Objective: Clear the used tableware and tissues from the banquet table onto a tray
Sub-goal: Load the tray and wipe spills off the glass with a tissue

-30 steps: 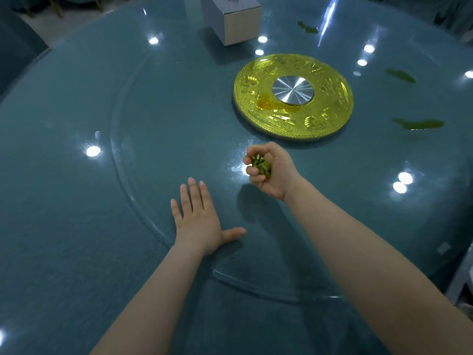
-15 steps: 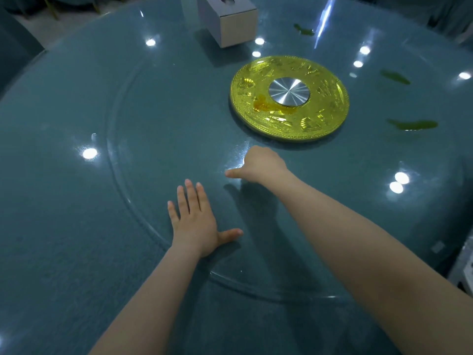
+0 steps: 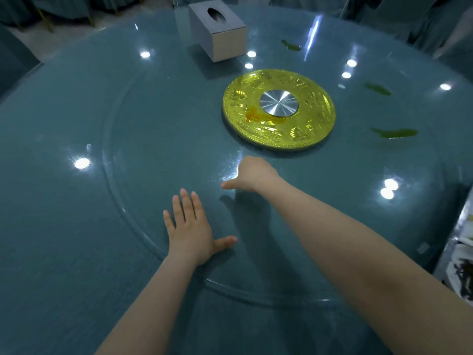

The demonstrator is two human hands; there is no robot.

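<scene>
My left hand [image 3: 189, 231] lies flat, fingers spread, on the glass turntable [image 3: 112, 149] near its front rim. My right hand [image 3: 253, 174] hovers just in front of the gold centre disc [image 3: 317, 124], back up, fingers curled under, thumb pointing left. What it encloses is hidden in this frame. Three green vegetable scraps lie on the glass: one right of the disc [image 3: 395, 133], one farther back [image 3: 377, 88] and one at the far side [image 3: 291, 46]. A tray [image 3: 464, 249] with dirty white dishes shows at the right edge, off the table.
A grey tissue box [image 3: 218, 34] stands on the turntable behind the gold disc. An orange sauce smear [image 3: 253, 116] marks the disc's left side. The round teal table [image 3: 51, 239] extends beyond the glass; covered chairs ring the far side.
One second ago my right hand was palm up, cupping green scraps. It has since turned palm down with fingers curled, hiding them. My left hand has stayed flat on the glass.
</scene>
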